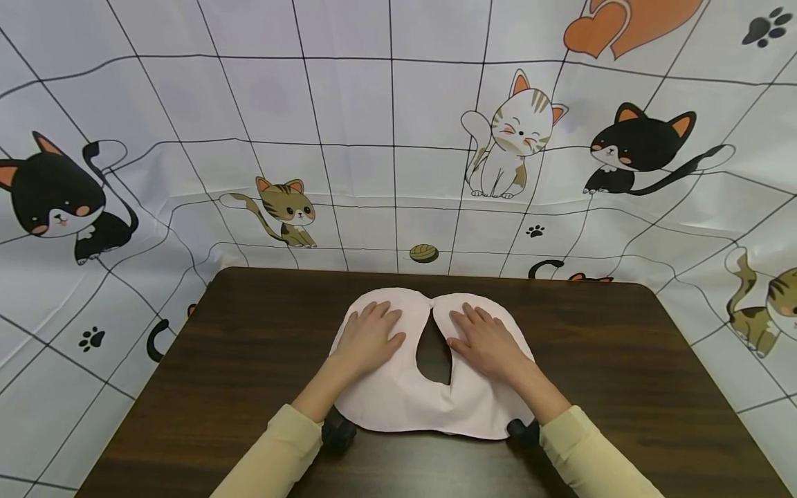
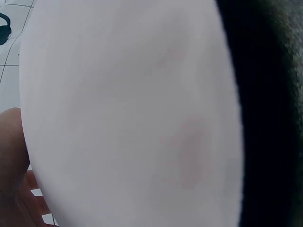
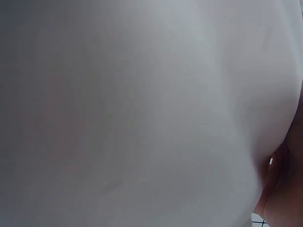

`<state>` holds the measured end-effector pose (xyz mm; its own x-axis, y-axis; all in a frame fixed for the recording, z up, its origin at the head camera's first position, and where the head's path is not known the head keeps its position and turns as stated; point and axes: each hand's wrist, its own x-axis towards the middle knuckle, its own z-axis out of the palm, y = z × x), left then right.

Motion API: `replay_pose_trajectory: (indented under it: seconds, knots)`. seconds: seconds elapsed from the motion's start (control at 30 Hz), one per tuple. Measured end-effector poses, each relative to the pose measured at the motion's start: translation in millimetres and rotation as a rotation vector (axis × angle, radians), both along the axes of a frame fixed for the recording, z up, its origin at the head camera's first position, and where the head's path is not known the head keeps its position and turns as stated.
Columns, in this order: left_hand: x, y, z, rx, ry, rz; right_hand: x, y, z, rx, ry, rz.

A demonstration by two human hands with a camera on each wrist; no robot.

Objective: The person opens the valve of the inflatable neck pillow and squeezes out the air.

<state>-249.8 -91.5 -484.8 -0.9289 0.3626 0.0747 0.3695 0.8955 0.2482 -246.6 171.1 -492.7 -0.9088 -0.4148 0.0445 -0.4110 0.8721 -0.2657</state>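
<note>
A pale pink U-shaped neck pillow (image 1: 398, 404) lies flat on the table, its two rounded ends meeting at the far side around a teardrop-shaped gap. On its left lobe rests my left hand (image 1: 366, 337), palm down with the fingers extended. My right hand (image 1: 488, 339) lies the same way on the right lobe, the thumb beside the gap. Pillow fabric (image 2: 118, 94) fills most of the left wrist view, with part of the left hand (image 2: 12, 146) at the edge. The right wrist view is mostly blurred fabric, with the right hand (image 3: 284, 189) at lower right.
The dark brown wooden table (image 1: 249, 318) extends on both sides of the pillow. Black wrist devices (image 1: 338, 432) sit under both wrists, next to the pillow's near edge. Behind the table hangs a white gridded sheet (image 1: 355, 104) printed with cartoon cats.
</note>
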Motion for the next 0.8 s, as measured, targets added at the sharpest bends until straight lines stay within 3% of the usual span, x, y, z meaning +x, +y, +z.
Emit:
replay_pose_trajectory:
  seconds: [0.43, 0.8]
  knots:
    - [5.6, -2.6, 9.4, 0.014, 0.041, -0.010, 8.0, 1.5, 14.4, 0.018, -0.004, -0.002]
    - [21.1, -6.8, 16.4, 0.048, 0.046, -0.009, 19.4, 2.9, 9.2, 0.013, 0.023, -0.001]
